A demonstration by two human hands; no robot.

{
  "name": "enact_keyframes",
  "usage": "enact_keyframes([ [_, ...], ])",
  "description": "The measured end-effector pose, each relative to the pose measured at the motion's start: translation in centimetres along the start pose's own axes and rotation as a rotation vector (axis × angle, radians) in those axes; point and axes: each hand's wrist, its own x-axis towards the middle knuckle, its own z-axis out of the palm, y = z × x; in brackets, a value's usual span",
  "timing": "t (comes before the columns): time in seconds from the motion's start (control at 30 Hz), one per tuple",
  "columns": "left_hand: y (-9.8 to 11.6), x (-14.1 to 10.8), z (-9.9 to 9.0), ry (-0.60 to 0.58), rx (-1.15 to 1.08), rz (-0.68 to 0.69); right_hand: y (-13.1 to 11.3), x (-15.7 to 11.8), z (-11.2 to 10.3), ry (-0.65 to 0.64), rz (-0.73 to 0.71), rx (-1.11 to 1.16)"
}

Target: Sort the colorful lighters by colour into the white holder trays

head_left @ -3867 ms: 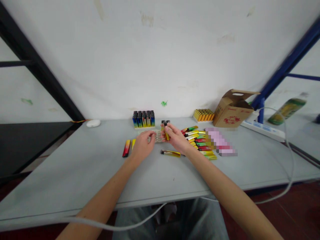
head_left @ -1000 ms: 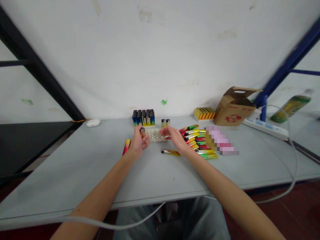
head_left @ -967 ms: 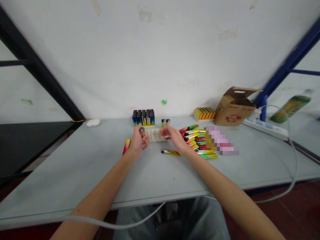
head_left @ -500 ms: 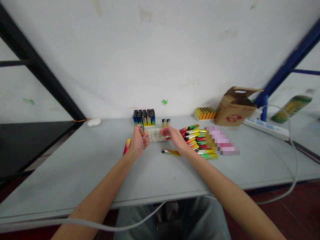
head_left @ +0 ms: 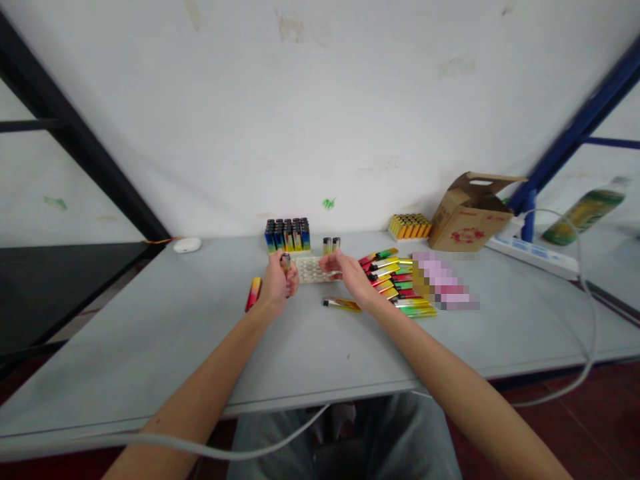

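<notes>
My left hand (head_left: 278, 281) is wrapped round a lighter (head_left: 285, 260) held upright, its metal top showing above the fingers. Fingers stretched out, my right hand (head_left: 351, 275) holds nothing and hovers by the right end of a pale tray with round hollows (head_left: 309, 271). Two upright lighters (head_left: 331, 245) stand just behind that tray. A yellow lighter (head_left: 342, 305) lies flat below my right hand. Beside my left wrist lies a red and yellow lighter (head_left: 254, 293). Several colourful lighters (head_left: 395, 277) are heaped right of my right hand.
A block of upright blue and yellow lighters (head_left: 287, 235) stands near the wall. Farther right are a tray of orange lighters (head_left: 411, 227), an open cardboard box (head_left: 467, 217) and a power strip (head_left: 535, 257). A white case (head_left: 187, 245) sits at left; a white cable (head_left: 595, 320) hangs at right.
Both hands keep almost the same place and pose. The lighter in my left hand has shifted very slightly; the rest stays as it was.
</notes>
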Motion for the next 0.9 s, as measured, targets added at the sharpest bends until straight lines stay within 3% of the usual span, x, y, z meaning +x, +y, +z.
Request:
enact_keyframes([
  [0.43,-0.2,0.1,-0.6,-0.077,-0.03,-0.066,0.0,0.3,-0.2,-0.062,0.088,0.142],
  [0.73,-0.8,0.5,0.5,-0.004,-0.055,0.069,-0.3,0.2,-0.2,-0.023,0.036,0.092],
  [0.9,-1.7,0.7,0.3,-0.087,0.088,0.189,-0.1,0.2,-0.2,0.009,-0.081,0.012],
])
